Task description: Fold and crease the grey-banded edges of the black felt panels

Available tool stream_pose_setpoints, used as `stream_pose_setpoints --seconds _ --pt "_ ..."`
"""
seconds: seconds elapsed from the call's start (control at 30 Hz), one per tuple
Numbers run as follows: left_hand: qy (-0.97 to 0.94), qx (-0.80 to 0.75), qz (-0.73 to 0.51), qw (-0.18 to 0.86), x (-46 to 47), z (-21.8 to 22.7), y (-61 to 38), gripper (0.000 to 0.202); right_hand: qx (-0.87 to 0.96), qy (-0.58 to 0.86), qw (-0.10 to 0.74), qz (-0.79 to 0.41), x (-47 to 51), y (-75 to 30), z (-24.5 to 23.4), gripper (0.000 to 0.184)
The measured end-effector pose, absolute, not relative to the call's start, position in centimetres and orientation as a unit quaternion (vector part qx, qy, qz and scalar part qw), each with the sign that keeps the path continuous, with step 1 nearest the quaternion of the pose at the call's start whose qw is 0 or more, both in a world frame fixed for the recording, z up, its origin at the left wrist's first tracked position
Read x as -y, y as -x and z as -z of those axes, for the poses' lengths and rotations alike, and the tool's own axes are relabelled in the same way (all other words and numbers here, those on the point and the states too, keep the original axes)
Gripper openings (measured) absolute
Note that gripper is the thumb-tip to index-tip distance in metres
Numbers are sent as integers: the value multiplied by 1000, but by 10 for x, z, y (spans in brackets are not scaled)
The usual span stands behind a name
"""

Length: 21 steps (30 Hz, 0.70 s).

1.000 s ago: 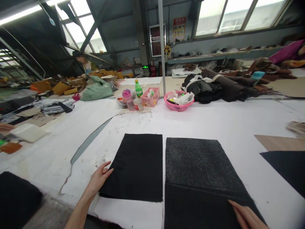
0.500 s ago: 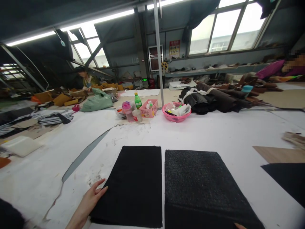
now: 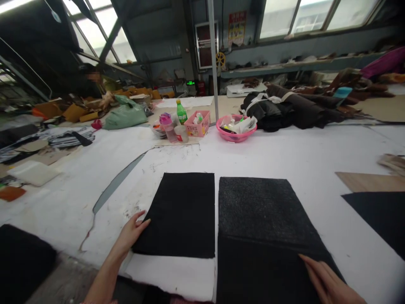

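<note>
Two black rectangular panels lie side by side on the white-covered table. The left panel (image 3: 183, 215) has a plain matte face. My left hand (image 3: 131, 234) is at its left edge, thumb and finger apart, fingertips touching the border. The right panel (image 3: 256, 202) has a shiny, rough-textured upper part. Plain black material (image 3: 253, 270) covers its lower part, with a slightly wavy edge between the two. On this plain part rests my right hand (image 3: 330, 280), its fingers stretched out and the leading fingertip close to that edge. The undersides of both hands' fingers are hidden.
More black material lies at the right (image 3: 379, 215) beside a tan board (image 3: 370, 181). Farther back stand a pink basin (image 3: 237, 134), a pink box (image 3: 198, 126), a green bottle (image 3: 181, 112) and a metal pole (image 3: 213, 63). A co-worker (image 3: 99, 82) is at back left.
The view has tilted down, so the table's near edge and more of my right hand now show. My left hand stays at the left panel's edge. Both panels look unmoved.
</note>
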State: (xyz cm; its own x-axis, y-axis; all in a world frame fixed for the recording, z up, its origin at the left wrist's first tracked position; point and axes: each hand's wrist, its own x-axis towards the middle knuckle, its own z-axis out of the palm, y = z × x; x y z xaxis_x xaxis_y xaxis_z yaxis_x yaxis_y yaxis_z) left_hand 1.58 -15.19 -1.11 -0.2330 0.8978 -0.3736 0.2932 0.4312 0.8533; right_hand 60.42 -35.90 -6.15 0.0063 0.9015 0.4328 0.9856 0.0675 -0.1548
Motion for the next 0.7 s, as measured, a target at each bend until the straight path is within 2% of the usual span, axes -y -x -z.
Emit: stream_pose_setpoints --seconds 0.3,0.47,0.7 --pt "-478 -719 -289 414 153 20 -8 62 695 682 163 159 357 -595 47 37" --pt "-526 -739 -253 336 154 20 -4 71 691 687 160 159 356 -592 44 39" --pt "-585 -754 -211 212 151 22 -3 64 695 686 153 151 357 -593 44 39"
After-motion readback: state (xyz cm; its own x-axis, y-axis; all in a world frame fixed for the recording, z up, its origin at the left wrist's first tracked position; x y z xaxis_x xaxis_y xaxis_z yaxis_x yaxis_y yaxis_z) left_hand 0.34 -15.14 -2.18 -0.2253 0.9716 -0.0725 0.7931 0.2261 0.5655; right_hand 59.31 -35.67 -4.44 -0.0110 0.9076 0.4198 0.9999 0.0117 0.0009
